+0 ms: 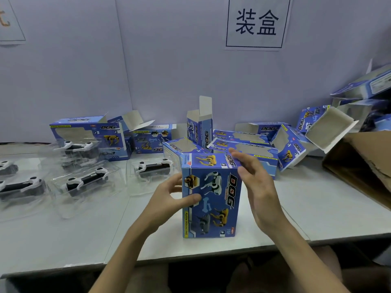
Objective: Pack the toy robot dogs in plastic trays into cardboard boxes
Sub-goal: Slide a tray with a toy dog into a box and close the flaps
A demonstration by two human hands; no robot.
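Right now, from the head camera (the only view there is), the cardboard box (211,195) stands on end on the white table (63,240), near its front edge. Its long axis is vertical, its printed face is toward the person, and its top end looks shut. It sits between the two hands, so neither has any reaching to do. The left hand (169,197) holds it from the left: the thumb lies curled across the front face and the fingers wrap the left edge, a light clamp that steadies it. The right hand (256,187) is at the upper right corner, fingers straight and close together, fingertips over the top end. It grips nothing, and I cannot tell whether it presses the top flap or sits just off it. My guess is that the top is being closed or checked, and the box then goes off to the right, where a brown carton (364,157) lies open. To the left, well apart from the hands, toy robot dogs (86,181) lie in clear plastic trays (114,187). Opened empty boxes (243,144) crowd the back of the table.
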